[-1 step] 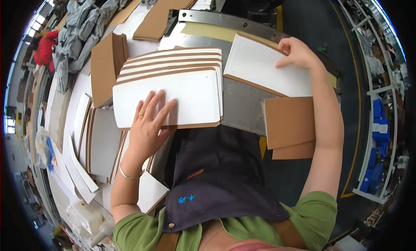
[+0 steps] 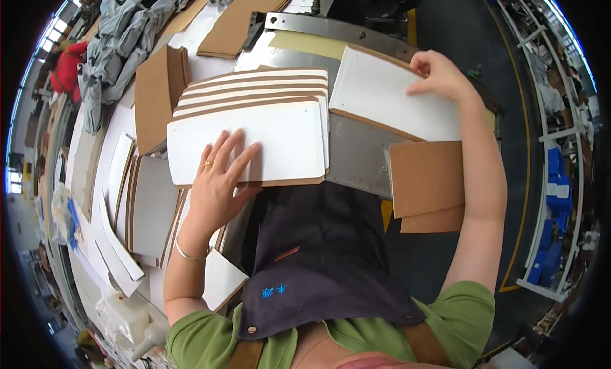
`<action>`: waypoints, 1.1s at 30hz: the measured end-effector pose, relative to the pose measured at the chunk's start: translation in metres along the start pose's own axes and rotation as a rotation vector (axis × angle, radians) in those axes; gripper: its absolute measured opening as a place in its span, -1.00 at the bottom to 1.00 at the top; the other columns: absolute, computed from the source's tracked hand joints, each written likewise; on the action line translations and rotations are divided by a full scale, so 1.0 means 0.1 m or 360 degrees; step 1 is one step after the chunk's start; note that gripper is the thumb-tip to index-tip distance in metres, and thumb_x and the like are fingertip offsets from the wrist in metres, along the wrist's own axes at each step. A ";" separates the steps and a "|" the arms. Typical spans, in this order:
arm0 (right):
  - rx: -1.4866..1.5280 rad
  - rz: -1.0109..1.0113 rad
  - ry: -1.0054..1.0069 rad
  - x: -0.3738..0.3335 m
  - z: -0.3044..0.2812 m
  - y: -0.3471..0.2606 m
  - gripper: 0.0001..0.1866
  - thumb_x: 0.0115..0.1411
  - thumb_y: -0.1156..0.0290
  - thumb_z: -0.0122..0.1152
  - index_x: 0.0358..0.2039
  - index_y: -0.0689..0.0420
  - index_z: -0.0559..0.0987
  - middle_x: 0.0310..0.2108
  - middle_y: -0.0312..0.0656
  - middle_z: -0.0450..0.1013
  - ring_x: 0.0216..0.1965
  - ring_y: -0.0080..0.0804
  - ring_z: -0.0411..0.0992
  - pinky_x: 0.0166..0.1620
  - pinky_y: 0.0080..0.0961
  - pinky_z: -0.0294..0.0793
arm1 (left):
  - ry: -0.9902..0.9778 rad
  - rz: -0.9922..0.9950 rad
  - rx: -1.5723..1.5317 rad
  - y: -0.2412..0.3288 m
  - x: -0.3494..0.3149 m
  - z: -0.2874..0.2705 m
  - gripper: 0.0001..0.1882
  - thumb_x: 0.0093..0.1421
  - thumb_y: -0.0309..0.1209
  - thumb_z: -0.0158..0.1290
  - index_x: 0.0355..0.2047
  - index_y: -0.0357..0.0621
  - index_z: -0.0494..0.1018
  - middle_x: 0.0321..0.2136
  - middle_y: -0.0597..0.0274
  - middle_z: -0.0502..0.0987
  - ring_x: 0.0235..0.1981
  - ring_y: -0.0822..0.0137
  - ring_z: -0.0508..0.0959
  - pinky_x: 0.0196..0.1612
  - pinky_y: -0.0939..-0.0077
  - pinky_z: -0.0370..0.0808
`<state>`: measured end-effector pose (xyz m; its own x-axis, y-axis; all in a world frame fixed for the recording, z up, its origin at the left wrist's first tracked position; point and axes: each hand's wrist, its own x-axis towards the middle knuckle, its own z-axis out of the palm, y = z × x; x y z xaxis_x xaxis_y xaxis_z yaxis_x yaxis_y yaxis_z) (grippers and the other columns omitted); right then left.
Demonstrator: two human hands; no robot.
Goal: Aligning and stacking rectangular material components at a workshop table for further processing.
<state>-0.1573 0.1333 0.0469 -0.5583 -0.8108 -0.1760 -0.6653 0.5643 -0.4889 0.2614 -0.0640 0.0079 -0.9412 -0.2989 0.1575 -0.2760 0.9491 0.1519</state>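
My left hand (image 2: 219,171) lies with its fingers spread on the front white board (image 2: 286,140) of a fanned stack of brown-edged boards (image 2: 254,82). Beside that stack, to the right, another white board with a brown edge (image 2: 375,82) rests on the grey metal plate (image 2: 356,146). My right hand (image 2: 442,76) is at its far edge. The thumb reaches over the white face, and the bent fingers stay apart from it. Whether these fingertips press on the board is hard to see. Below my right forearm, two brown boards (image 2: 426,178) overlap at the plate's right side.
A metal bar (image 2: 337,28) runs along the far side of the plate. Brown boards (image 2: 156,101) stand left of the stack, with grey-white boards (image 2: 153,203) nearer me. Grey cloth (image 2: 121,50) is heaped at far left. A shelf rack with blue bins (image 2: 557,197) stands across the floor.
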 end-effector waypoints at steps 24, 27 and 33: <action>0.0307 -0.0306 0.0611 -1.62 0.19 -0.33 -0.74 0.04 0.51 0.31 -0.19 0.17 0.61 -0.24 -0.16 0.57 -0.19 -0.30 0.53 -0.12 -0.47 0.48 | 0.1739 -0.0167 -0.0771 -0.46 0.59 -0.42 -0.63 0.40 -0.44 -0.17 0.12 -0.44 0.32 0.07 0.05 0.45 0.04 0.34 0.46 0.09 0.43 0.43; 0.0552 -0.0054 0.1040 -1.35 0.02 -0.05 -0.79 0.21 0.52 0.18 -0.13 0.18 0.59 -0.24 -0.27 0.58 -0.20 -0.56 0.50 -0.17 -0.60 0.48 | 0.1134 0.0416 -0.0276 0.76 1.60 -0.35 -0.34 0.05 -0.72 -0.08 0.22 -0.17 0.26 0.23 -0.03 0.30 0.20 -0.15 0.33 0.22 -0.01 0.26; 0.0325 -0.0117 0.1419 -0.65 0.06 0.24 -0.82 0.24 0.49 0.13 -0.15 0.15 0.59 -0.23 -0.20 0.56 -0.29 -0.51 0.52 -0.21 -0.57 0.50 | -0.0195 0.0660 0.0212 1.61 2.04 0.62 -0.34 0.26 0.03 -0.05 0.31 0.11 0.15 0.34 0.02 0.08 0.25 -0.39 0.16 0.13 -0.46 0.17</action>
<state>-0.1341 0.1983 0.0419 -0.7501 -0.3750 0.5447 -0.6612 0.4085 -0.6292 0.0133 0.0341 0.0042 -0.9914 0.1159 0.0608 0.1144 0.9930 -0.0279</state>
